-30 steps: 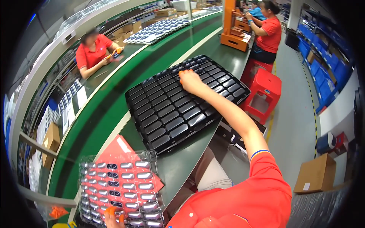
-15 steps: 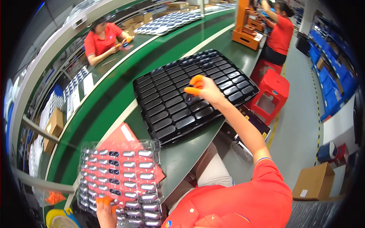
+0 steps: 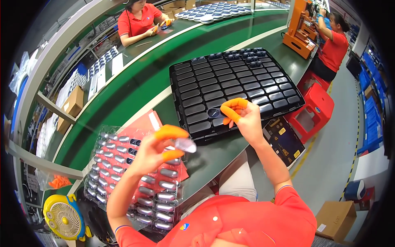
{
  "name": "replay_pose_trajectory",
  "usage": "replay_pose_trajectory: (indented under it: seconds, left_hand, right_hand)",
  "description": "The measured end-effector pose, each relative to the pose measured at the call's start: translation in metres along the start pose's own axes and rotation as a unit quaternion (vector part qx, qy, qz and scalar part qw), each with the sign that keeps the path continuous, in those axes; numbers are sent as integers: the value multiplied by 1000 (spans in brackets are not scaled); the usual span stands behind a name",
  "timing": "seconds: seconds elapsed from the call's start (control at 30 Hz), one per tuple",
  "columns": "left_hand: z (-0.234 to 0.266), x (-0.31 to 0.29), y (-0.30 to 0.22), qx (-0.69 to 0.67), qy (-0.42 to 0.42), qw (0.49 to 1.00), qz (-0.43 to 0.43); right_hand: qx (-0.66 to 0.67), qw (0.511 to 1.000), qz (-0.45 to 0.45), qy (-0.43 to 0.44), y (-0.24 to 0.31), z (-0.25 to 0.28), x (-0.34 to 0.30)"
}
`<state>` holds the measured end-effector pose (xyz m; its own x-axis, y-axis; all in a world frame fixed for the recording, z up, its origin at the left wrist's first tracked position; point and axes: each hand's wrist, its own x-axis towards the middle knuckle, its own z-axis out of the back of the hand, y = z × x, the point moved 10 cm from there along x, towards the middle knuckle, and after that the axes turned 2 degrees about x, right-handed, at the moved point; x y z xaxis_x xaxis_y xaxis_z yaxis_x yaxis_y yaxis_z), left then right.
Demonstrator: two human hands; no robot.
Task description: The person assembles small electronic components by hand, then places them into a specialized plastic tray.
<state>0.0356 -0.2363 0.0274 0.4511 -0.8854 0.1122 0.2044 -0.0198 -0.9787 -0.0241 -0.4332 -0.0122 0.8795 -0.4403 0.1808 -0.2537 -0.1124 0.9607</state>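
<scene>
My left hand [image 3: 158,147], in orange finger cots, pinches a small silver-grey oval shell [image 3: 186,145] above the near edge of the table. Between the thumb and forefinger of my right hand [image 3: 243,117], also in orange cots, is the edge of a dark blue oval piece [image 3: 214,113]. That piece is over the near part of a black tray [image 3: 191,103] with rows of oval pockets. Several dark pieces [image 3: 253,57] sit in the tray's far pockets. Below my left hand lies a clear blister tray [image 3: 177,193] of silver shells, with a few dark ones among them.
A red sheet [image 3: 142,122] lies partly under the clear tray. Beyond is a green conveyor [image 3: 135,88], with a person [image 3: 140,20] working across it. Another person [image 3: 331,49] works by an orange machine [image 3: 298,35]. A red stool [image 3: 317,105] and yellow fan [image 3: 63,218] stand nearby.
My left hand has risen from the clear tray, bringing a silver shell toward the black tray. My right hand has moved nearer with the dark piece. The whole view has shifted.
</scene>
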Motion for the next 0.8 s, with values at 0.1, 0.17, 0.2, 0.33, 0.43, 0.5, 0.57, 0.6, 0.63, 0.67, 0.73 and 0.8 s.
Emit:
replay_pose_trajectory:
  seconds: [0.1,0.17,0.2,0.33,0.43,0.5,0.57,0.6,0.63,0.67,0.73,0.8]
  left_hand:
    - [-19,31,16,-16,35,998,50]
    - [-25,46,24,-46,40,997,39]
    - [-27,51,27,-73,41,996,26]
    - [-34,58,48,-216,49,974,43]
    - [-32,57,55,-258,64,962,54]
    - [-35,54,55,-235,98,966,49]
    - [-33,52,56,-231,81,968,58]
    - [-32,50,57,-226,66,970,66]
    - [-30,48,59,-221,51,971,73]
    - [-33,47,59,-221,52,971,73]
    - [-38,48,50,-236,54,970,28]
    - [-38,48,47,-243,56,968,5]
  right_hand:
    - [-1,996,80,-30,14,1,-10]
    - [-1,993,106,-43,17,7,-11]
    - [0,990,135,-52,22,11,-13]
    - [56,992,97,-55,11,25,-17]
    - [103,992,57,-46,7,20,-17]
    - [135,989,46,-43,7,15,-20]
    - [135,990,32,-13,7,6,-24]
    - [135,991,20,17,6,-2,-27]
    - [134,990,8,46,4,-10,-29]
    - [133,990,9,45,2,-11,-30]
    - [115,991,26,67,-2,-23,-32]
    - [106,991,35,78,-2,-30,-33]
